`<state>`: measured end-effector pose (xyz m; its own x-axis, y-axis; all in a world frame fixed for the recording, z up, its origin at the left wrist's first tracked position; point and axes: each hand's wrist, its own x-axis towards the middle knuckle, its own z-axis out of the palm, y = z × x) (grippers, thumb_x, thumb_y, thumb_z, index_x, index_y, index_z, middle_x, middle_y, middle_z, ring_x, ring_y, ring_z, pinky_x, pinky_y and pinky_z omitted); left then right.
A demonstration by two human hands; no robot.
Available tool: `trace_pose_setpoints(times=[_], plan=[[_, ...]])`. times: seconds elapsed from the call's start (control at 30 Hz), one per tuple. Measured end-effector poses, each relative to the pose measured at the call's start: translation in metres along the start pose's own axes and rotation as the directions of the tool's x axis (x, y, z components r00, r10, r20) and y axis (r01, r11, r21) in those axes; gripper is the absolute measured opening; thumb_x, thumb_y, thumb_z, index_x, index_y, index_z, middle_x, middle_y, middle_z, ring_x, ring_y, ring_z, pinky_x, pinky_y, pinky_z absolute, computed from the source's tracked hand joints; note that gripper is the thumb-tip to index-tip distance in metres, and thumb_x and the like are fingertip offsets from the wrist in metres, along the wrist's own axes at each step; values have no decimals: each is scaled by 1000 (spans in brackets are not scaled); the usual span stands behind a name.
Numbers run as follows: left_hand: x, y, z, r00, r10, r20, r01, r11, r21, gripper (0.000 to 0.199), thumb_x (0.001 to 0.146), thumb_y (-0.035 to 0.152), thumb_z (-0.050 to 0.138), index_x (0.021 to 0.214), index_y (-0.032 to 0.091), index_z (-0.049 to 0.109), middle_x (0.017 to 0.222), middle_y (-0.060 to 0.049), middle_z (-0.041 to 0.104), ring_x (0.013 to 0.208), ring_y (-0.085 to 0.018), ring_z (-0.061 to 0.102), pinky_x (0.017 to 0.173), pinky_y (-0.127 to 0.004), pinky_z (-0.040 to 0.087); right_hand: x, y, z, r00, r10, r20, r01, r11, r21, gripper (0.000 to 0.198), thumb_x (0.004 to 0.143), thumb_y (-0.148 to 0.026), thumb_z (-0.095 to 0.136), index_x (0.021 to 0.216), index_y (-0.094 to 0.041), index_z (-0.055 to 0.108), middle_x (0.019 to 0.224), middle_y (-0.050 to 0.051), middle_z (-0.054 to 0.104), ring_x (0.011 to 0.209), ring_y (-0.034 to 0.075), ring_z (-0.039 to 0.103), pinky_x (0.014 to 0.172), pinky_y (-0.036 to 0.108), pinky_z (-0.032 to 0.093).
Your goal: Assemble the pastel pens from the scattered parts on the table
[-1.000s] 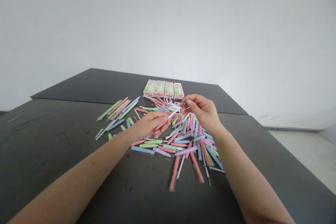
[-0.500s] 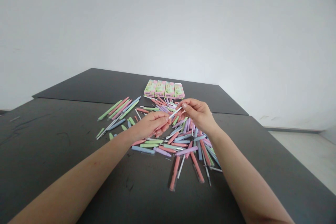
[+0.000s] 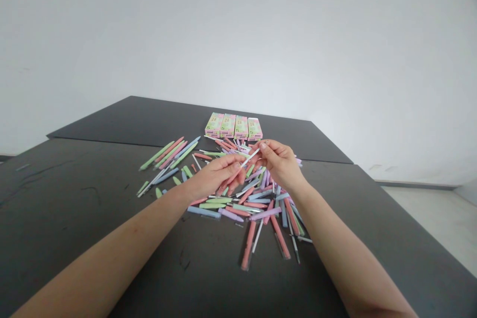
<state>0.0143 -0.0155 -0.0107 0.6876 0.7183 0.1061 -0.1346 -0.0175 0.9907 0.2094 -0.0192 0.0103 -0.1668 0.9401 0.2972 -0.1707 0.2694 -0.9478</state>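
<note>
White rod (image 3: 250, 157) above the pen pile (image 3: 265, 213) — right hand (image 3: 281, 163) grip pinches one end, left hand (image 3: 212, 175) grip pinches and hides the other. Desk (image 3: 74, 198) extends past the pile both sides — near edge cut off.

Soft, diffuse light brightens the wall (image 3: 276, 74) most around and just right of centre, fading greyer toward the upper left; the extreme upper right corner darkens. The desk (image 3: 74, 208) is dimmest at bottom centre. Wide-angle stretch elongates the forearms (image 3: 112, 263) toward the lower corners. Fine print on the boxes (image 3: 241, 126) looks soft.
</note>
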Motion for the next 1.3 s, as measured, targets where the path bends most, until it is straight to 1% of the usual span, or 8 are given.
trace_pose_setpoints(times=[0.23,0.53,0.8,0.9,0.97,1.1,1.17,1.3], plan=[[0,0,0,999,-44,14,45,998,-34,27,93,41,50,95,15,56,72,1,54,45,-4,40,36,-16,25,-1,-1,6,1000,19,-19,-18,998,53,27,79,-43,70,81,-16,68,72,3,69,59,9,62,56,20,53],[3,-5,-3,1000,-15,4,15,998,-67,23,93,38,51,87,15,53,67,3,52,44,-4,37,38,-16,30,-2,-1,8,1000,-2,3,2,1000,7,30,82,-46,66,92,-18,69,74,2,66,65,11,63,58,23,53],[4,-5,-10,998,30,-49,-32,999,-40,27,92,39,51,79,16,51,62,4,49,43,-4,37,40,-18,33,5,4,-11,998,-6,-56,4,999,-41,34,83,-51,59,94,-20,66,83,3,65,70,13,62,61,26,52],[4,-5,-11,997,50,-59,-54,996,-65,26,92,38,52,79,15,51,60,5,48,42,-4,34,39,-18,32,11,16,-25,990,-3,-139,-29,973,-228,32,86,-47,54,88,-17,66,81,4,65,70,14,62,61,27,50],[4,-4,-11,997,59,-53,-63,995,-83,25,92,37,52,79,15,51,59,5,48,41,-4,34,39,-18,32,14,25,-34,990,-16,-139,-59,850,-523,25,84,-38,55,86,-16,68,80,4,67,72,16,61,64,28,48],[4,-4,-11,997,54,-61,-60,993,-102,26,92,37,52,78,16,50,58,5,47,41,-4,35,39,-19,34,13,33,-41,998,59,29,-6,523,-852,23,77,-14,53,85,-16,74,80,5,72,71,16,61,69,28,45],[4,-4,-11,996,52,-67,-59,993,-101,27,93,38,52,77,16,49,58,5,48,40,-4,35,39,-19,34,8,30,-37,965,175,195,83,502,-861,26,74,-9,53,84,-17,75,83,4,73,72,16,62,69,27,45],[3,-3,-10,996,54,-76,-60,995,-82,28,93,39,51,77,16,50,58,5,48,39,-4,33,38,-19,34,-2,20,-20,797,336,502,262,556,-789,23,73,-9,57,82,-18,76,83,2,74,73,15,63,70,25,46]])
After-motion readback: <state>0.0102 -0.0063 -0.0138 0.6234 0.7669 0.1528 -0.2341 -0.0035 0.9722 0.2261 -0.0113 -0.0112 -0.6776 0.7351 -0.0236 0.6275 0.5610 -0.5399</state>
